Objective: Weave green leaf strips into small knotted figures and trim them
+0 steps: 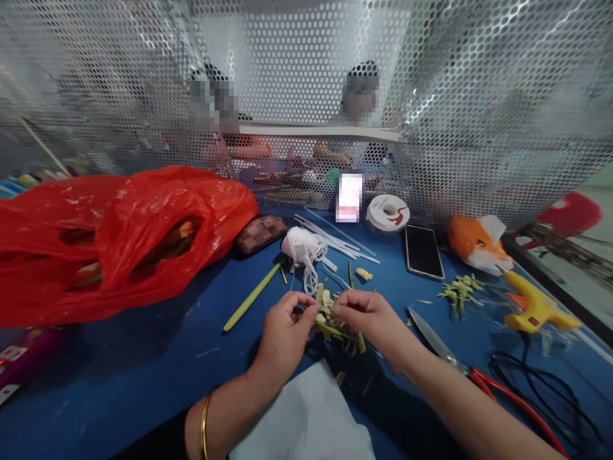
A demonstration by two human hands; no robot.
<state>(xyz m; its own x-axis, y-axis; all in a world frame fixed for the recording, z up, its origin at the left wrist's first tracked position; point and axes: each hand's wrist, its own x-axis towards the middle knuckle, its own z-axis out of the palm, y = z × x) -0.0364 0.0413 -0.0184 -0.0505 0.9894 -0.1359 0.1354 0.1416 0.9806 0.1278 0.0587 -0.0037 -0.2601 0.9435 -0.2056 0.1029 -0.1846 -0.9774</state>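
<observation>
Over the middle of the blue table, my left hand [286, 335] pinches thumb and forefinger together at a short pale green plant strip [320, 294]. My right hand [371, 319] is closed in a pinch just to the right; what its fingertips hold is too small to make out. Beneath both hands lies a loose pile of cut green plant scraps [352, 342], partly hidden by them. A ball of white string [304, 246] sits just beyond, its loose end trailing toward my fingers. To the left rests a long green stalk [253, 299].
A red plastic bag [191, 185] fills the left side. Red-handled scissors [440, 342], a yellow glue gun [536, 306] and a dark phone [424, 252] lie right. White sticks [335, 239] and a ribbon spool [387, 213] lie near a perforated screen [297, 64]; people sit behind it.
</observation>
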